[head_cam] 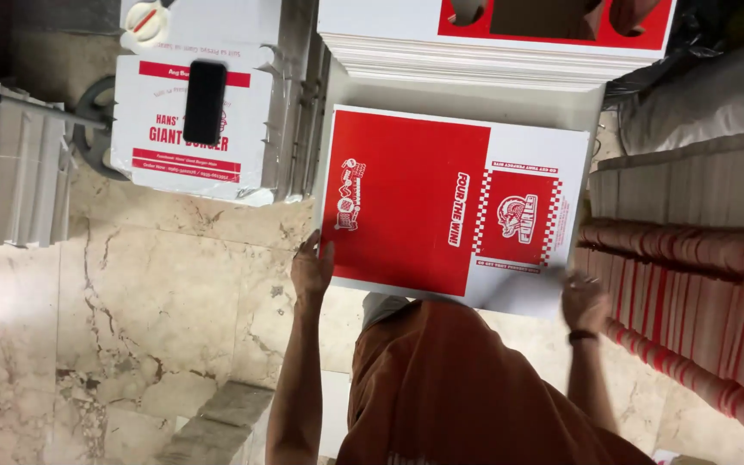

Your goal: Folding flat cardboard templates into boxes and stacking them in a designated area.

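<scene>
hands [445, 288] grip flat carton [415, 202] (right seemingly)

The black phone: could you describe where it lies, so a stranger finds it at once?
Look left of the red and white carton sheet held by both hands. There a white box with red bands rests on the marble floor. The black phone lies on it, the only dark slab there.

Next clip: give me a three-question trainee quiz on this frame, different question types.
1. True or false: both hands grip the red-and-white flat carton.
2. What dark thing lies on the white box at upper left? A) phone B) glove C) tape
3. Which hand wears a dark wristband?

Key:
1. True: left hand and right hand hold its near corners.
2. A, a phone.
3. The right.
</scene>
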